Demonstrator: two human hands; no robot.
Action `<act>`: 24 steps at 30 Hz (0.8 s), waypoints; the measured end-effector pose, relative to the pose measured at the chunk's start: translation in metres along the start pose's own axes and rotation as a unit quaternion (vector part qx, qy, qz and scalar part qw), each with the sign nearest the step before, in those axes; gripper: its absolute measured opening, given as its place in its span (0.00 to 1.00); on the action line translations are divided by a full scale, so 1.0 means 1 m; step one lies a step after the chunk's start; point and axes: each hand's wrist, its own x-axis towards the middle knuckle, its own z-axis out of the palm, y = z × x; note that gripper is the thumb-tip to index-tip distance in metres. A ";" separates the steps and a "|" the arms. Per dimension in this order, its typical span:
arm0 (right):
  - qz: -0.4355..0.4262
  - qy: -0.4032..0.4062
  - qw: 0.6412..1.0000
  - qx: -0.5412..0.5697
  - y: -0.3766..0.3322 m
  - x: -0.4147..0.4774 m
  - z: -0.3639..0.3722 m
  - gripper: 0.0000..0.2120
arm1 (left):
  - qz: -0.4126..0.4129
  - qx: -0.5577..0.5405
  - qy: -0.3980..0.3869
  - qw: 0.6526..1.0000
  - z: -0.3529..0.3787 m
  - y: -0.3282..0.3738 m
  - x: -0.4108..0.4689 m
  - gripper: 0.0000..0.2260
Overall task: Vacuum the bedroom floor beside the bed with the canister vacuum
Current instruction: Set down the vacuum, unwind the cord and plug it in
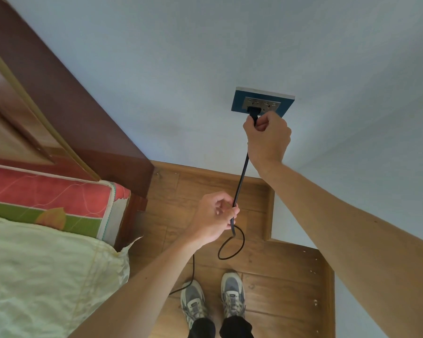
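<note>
At wall outlet: right hand pinches black plug, prongs toward socket; left hand closed around power cord running straight below.

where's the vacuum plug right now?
Head view, upper right of centre: the black plug sits at the wall outlet, pinched by the right hand. Its cord runs down to the left hand, above the wood floor.
</note>
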 end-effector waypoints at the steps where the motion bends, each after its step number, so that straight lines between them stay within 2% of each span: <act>1: 0.002 0.003 1.000 0.001 0.001 0.000 0.001 0.12 | 0.001 0.000 0.001 1.000 -0.001 -0.001 0.000 0.02; 12: -0.001 0.017 1.000 0.020 0.002 -0.003 0.005 0.12 | 0.002 0.004 0.001 1.000 -0.005 -0.003 0.001 0.05; 24: -0.020 0.024 0.999 0.044 0.003 -0.001 0.007 0.11 | -0.010 -0.001 -0.001 1.000 -0.004 -0.003 0.008 0.03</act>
